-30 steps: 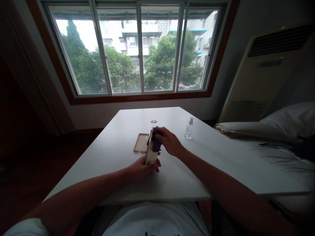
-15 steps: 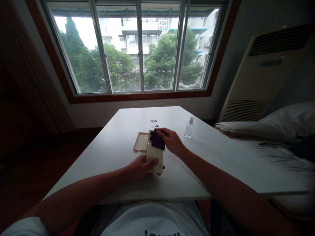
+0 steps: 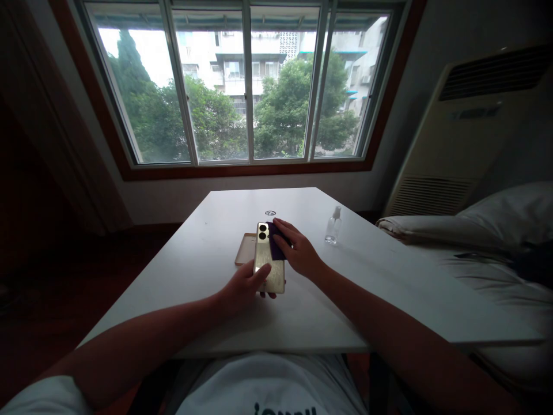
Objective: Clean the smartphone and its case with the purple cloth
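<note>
A gold smartphone [image 3: 271, 276] is held above the table with its back and two dark camera lenses facing me. My left hand [image 3: 242, 286] grips its lower part, thumb across the back and fingertips showing beneath. My right hand [image 3: 300, 248] is closed on a dark purple cloth [image 3: 276, 245], which lies against the upper right side of the phone's back. Behind the phone, on the left, a tan phone case [image 3: 245, 252] rests on the table, partly covered by the phone and my left hand.
On the white table [image 3: 181, 276], a clear spray bottle [image 3: 332, 229] stands to the right. A small round item [image 3: 270, 213] lies beyond the phone. Past the table are a window [image 3: 246, 86] and, at right, a floor-standing air conditioner [image 3: 436, 178] and a light-covered bed [image 3: 479, 242].
The phone has risen slightly and its back now catches the light. My right fingers have flattened over the cloth, which has shifted toward the phone's right edge. A second round item is now hidden.
</note>
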`<state>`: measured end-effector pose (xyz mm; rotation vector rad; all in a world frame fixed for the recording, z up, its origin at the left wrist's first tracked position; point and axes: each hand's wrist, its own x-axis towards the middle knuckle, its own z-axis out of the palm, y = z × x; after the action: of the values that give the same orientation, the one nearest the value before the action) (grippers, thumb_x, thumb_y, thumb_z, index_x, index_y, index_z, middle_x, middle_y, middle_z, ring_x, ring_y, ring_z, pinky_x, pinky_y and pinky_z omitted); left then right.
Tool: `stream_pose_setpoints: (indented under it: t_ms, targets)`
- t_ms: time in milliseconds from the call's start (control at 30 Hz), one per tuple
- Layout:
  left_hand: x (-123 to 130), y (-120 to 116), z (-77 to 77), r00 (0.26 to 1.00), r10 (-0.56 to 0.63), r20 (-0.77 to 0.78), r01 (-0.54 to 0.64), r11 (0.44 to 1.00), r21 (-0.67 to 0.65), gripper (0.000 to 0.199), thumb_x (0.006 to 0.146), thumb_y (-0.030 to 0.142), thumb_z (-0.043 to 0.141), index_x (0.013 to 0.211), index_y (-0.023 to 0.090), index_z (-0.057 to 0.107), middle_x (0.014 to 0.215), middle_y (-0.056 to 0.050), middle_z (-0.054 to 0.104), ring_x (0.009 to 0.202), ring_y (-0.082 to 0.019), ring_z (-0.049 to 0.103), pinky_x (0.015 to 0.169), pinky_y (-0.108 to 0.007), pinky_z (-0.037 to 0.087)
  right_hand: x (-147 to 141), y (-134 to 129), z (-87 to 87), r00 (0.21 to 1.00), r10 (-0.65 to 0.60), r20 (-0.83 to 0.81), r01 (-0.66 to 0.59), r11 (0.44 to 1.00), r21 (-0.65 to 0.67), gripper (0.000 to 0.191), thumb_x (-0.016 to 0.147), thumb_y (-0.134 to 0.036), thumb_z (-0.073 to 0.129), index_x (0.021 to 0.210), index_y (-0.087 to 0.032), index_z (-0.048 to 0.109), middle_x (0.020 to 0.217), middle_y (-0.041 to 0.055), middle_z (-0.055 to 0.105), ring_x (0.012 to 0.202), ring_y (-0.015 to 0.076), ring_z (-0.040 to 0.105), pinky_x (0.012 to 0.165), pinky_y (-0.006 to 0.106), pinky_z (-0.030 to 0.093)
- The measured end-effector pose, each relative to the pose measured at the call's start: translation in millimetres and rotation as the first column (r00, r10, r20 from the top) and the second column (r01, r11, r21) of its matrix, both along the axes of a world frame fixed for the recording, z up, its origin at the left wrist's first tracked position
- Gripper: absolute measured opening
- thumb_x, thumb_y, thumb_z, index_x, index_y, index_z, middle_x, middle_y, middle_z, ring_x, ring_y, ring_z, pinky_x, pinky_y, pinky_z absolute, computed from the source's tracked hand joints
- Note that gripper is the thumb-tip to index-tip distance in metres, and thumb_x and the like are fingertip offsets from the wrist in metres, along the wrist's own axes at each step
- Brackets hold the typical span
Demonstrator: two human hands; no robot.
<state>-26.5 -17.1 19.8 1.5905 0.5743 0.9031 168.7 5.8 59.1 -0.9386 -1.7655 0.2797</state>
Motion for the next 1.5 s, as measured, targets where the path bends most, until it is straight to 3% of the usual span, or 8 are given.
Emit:
stream_pose_setpoints:
  t_ms: [133, 333, 600, 767, 1000, 1233, 1367, 1500]
  targets:
    - [0.0, 1.3, -2.4, 1.000, 0.002, -0.003, -0.002, 1.000, -0.008, 0.052, 0.096, 0.061, 0.052, 0.105, 0.010, 0.058, 0.097, -0.019, 0.074, 0.062, -0.018, 0.068, 0.052, -0.026, 0.045, -0.1, 1.9, -1.1, 0.997, -0.006, -0.071, 0.004, 1.000, -0.025, 0.051, 0.097, -0.039, 0.060, 0.146, -0.027, 0.055, 0.140, 0.0075, 0.058, 0.128, 0.0248, 0.056, 0.114, 0.044, 0.044]
    - [0.3, 2.2, -4.0, 1.000, -0.004, 0.008, 0.004, 0.999, -0.035, 0.054, 0.095, 0.062, 0.053, 0.107, 0.010, 0.057, 0.095, -0.018, 0.073, 0.061, -0.019, 0.067, 0.052, -0.026, 0.044, 2.1, 8.2, 0.2, 0.932, -0.007, -0.361, -0.089, 0.965, -0.248, 0.052, 0.087, -0.047, 0.071, 0.132, -0.024, 0.064, 0.122, 0.0077, 0.069, 0.109, 0.0248, 0.066, 0.097, 0.043, 0.054]
    - [-0.7, -1.6, -1.0, 1.000, -0.002, 0.001, 0.002, 0.998, -0.057, 0.061, 0.094, 0.066, 0.053, 0.110, 0.008, 0.059, 0.092, -0.018, 0.073, 0.060, -0.018, 0.067, 0.050, -0.025, 0.042, -0.1, 6.4, 8.8, 0.869, 0.025, -0.493, -0.229, 0.906, -0.357, 0.047, 0.084, -0.057, 0.071, 0.107, -0.016, 0.072, 0.096, 0.0064, 0.072, 0.084, 0.0185, 0.065, 0.077, 0.031, 0.054]
    - [-0.6, -0.9, -1.0, 1.000, 0.030, -0.006, -0.030, 0.998, -0.057, 0.060, 0.093, 0.067, 0.053, 0.108, 0.009, 0.059, 0.092, -0.017, 0.073, 0.060, -0.018, 0.067, 0.050, -0.025, 0.042, 0.3, 5.8, 8.8, 0.875, 0.051, -0.481, -0.265, 0.883, -0.387, 0.049, 0.085, -0.059, 0.068, 0.111, -0.017, 0.071, 0.090, 0.0045, 0.070, 0.074, 0.0167, 0.062, 0.062, 0.028, 0.051]
    - [-1.1, 0.7, -2.2, 0.999, 0.039, 0.000, -0.039, 0.998, -0.049, 0.058, 0.094, 0.066, 0.052, 0.107, 0.010, 0.058, 0.094, -0.018, 0.073, 0.062, -0.019, 0.067, 0.052, -0.027, 0.044, 4.4, 6.9, 7.8, 0.816, 0.143, -0.560, -0.402, 0.837, -0.372, 0.048, 0.085, -0.047, 0.073, 0.125, -0.020, 0.068, 0.110, 0.0071, 0.072, 0.096, 0.0212, 0.068, 0.086, 0.037, 0.057]
    - [-1.6, 0.7, 2.2, 0.999, 0.033, 0.003, -0.033, 0.997, -0.070, 0.060, 0.095, 0.067, 0.050, 0.110, 0.009, 0.057, 0.096, -0.019, 0.073, 0.061, -0.018, 0.066, 0.050, -0.025, 0.042, -3.4, 0.1, 10.5, 0.653, 0.135, -0.745, -0.524, 0.790, -0.317, 0.056, 0.078, -0.038, 0.081, 0.129, -0.022, 0.065, 0.116, 0.0070, 0.072, 0.100, 0.0222, 0.069, 0.095, 0.041, 0.056]
    - [-1.2, 1.0, 2.4, 1.000, 0.024, 0.009, -0.023, 0.997, -0.068, 0.060, 0.096, 0.066, 0.048, 0.113, 0.009, 0.057, 0.100, -0.020, 0.073, 0.062, -0.018, 0.067, 0.050, -0.025, 0.041, -3.8, -1.2, 11.4, 0.664, 0.162, -0.730, -0.532, 0.788, -0.309, 0.058, 0.075, -0.034, 0.085, 0.129, -0.021, 0.066, 0.120, 0.0069, 0.071, 0.103, 0.0220, 0.069, 0.099, 0.042, 0.055]
    - [-0.6, 2.2, 0.3, 1.000, 0.025, 0.007, -0.025, 0.997, -0.072, 0.060, 0.097, 0.066, 0.047, 0.113, 0.009, 0.057, 0.101, -0.020, 0.073, 0.062, -0.017, 0.067, 0.049, -0.024, 0.041, -5.1, -1.5, 9.9, 0.702, 0.105, -0.704, -0.446, 0.836, -0.320, 0.054, 0.076, -0.039, 0.084, 0.125, -0.021, 0.069, 0.115, 0.0070, 0.073, 0.100, 0.0224, 0.070, 0.096, 0.043, 0.057]
